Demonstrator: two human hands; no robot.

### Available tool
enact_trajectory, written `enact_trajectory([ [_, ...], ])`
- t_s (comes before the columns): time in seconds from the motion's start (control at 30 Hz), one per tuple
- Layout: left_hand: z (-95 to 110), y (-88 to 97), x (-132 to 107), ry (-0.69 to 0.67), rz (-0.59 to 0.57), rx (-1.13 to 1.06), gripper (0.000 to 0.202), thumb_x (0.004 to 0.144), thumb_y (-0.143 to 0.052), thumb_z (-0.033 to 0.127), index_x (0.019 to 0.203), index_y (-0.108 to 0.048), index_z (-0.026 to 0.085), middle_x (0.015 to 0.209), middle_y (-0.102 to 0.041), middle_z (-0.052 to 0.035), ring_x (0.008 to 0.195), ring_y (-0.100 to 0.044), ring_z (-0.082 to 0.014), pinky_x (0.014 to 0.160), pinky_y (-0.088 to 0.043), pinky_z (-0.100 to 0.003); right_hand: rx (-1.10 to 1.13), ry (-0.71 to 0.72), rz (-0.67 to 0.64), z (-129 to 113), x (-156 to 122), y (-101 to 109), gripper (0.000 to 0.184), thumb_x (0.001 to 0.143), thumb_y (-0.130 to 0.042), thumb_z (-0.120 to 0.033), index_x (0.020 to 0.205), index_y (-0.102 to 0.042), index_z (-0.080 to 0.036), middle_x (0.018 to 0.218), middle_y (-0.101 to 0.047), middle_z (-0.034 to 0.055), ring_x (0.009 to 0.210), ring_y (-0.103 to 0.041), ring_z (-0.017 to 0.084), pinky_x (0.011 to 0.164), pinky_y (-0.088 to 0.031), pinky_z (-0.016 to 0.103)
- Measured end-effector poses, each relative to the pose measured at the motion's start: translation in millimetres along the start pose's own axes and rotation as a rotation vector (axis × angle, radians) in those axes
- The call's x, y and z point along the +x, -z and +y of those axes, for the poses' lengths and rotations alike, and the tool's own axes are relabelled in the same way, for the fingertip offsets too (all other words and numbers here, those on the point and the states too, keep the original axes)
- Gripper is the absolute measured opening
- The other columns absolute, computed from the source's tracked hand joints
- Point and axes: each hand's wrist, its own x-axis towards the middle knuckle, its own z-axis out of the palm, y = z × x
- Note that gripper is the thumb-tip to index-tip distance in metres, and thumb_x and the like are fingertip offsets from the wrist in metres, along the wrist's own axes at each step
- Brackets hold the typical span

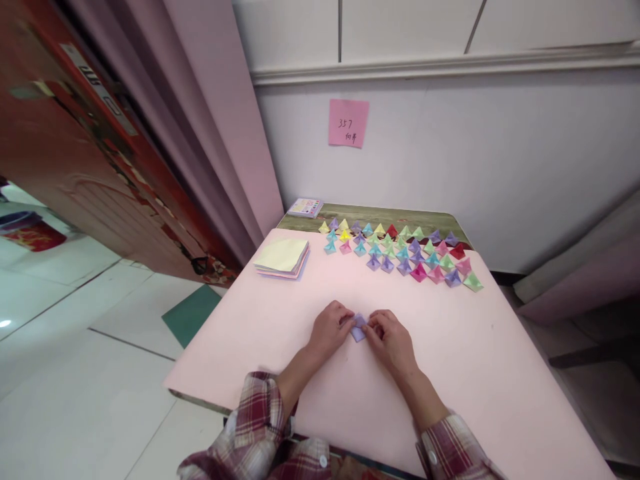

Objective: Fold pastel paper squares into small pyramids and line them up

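A small piece of folded purple origami paper [358, 333] lies on the pink table cover between my two hands. My left hand [332, 327] pinches its left edge, fingers curled and fingertips against the paper. From the other side, my right hand [391, 335] grips the right edge with thumb and fingers bent in. Parts of the paper are hidden under the fingertips. Beyond my hands stand rows of small folded paper pieces [402, 255] in purple, green, blue, pink, red and yellow.
A stack of square paper sheets [283, 256], pale yellow on top, sits at the left. Behind it lies a printed packet [305, 207]. The pink table cover [280, 320] spans most of the table. A pink note [349, 123] is stuck on the wall.
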Motion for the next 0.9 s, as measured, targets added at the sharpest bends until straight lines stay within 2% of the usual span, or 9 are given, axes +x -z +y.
enact_trajectory([
  [0.3, 1, -3.7, 0, 0.004, 0.033, -0.029, 0.013, 0.083, -0.059, 0.023, 0.085, -0.071, 0.021, 0.084, -0.06, -0.002, 0.08, -0.056, -0.0146, 0.07, -0.044, -0.025, -0.027, 0.01, 0.021, -1, 1, 0, 0.02, 0.087, -0.054, -0.036, 0.074, -0.058, -0.021, 0.093, -0.063, 0.0018, 0.062, -0.056, 0.01, 0.057, -0.039, 0.023],
  [0.5, 3, -7.0, 1, 0.005, 0.076, 0.018, 0.013, 0.082, -0.058, 0.021, 0.076, -0.069, 0.019, 0.079, -0.06, -0.0017, 0.079, -0.056, -0.0147, 0.07, -0.043, -0.026, -0.065, -0.036, 0.04, -5, 2, -1, 0.022, 0.088, -0.052, -0.036, 0.073, -0.058, -0.021, 0.086, -0.061, 0.0008, 0.062, -0.055, 0.011, 0.058, -0.039, 0.023],
  [0.7, 9, -9.9, 0, 0.013, 0.112, 0.035, 0.012, 0.081, -0.057, 0.018, 0.074, -0.066, 0.019, 0.078, -0.059, -0.002, 0.08, -0.055, -0.0159, 0.072, -0.043, -0.028, -0.111, -0.069, 0.069, -8, 2, -4, 0.024, 0.087, -0.052, -0.039, 0.072, -0.055, -0.021, 0.08, -0.057, 0.0004, 0.061, -0.053, 0.012, 0.056, -0.037, 0.024],
  [0.9, 12, -12.2, -1, 0.036, 0.14, 0.049, 0.01, 0.08, -0.055, 0.014, 0.076, -0.064, 0.018, 0.079, -0.058, -0.0022, 0.081, -0.055, -0.0164, 0.073, -0.043, -0.029, -0.121, -0.08, 0.065, -9, 1, -4, 0.018, 0.088, -0.051, -0.036, 0.082, -0.059, -0.021, 0.088, -0.059, 0.0018, 0.062, -0.054, 0.012, 0.056, -0.038, 0.024],
])
